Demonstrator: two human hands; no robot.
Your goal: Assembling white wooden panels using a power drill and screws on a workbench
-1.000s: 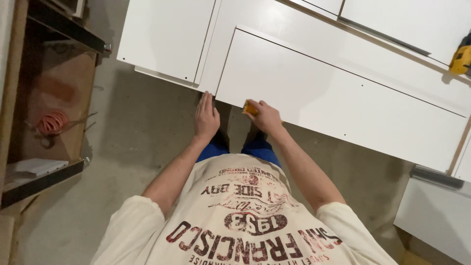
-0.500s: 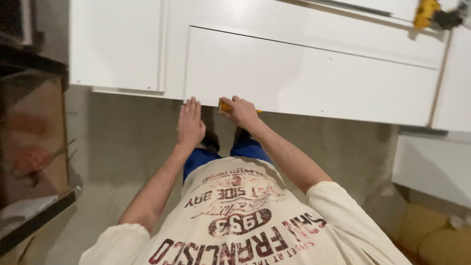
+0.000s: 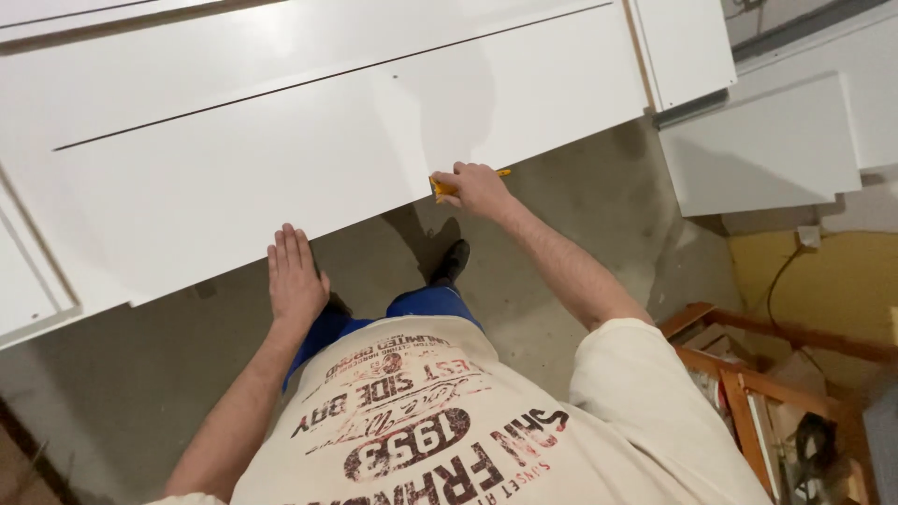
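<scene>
My right hand [image 3: 477, 187] has its grip clamped on a small yellow tool [image 3: 447, 186] at the lower edge of the long white panel [image 3: 281, 178], tool's long axis roughly along that edge, tip poking out right of my fist, while my left hand [image 3: 295, 276] lies flat, fingers together, against the same edge.

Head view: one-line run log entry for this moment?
left hand: flat, fingertips at white panel edge | right hand: gripping small yellow tool at same edge | floor: grey concrete
</scene>
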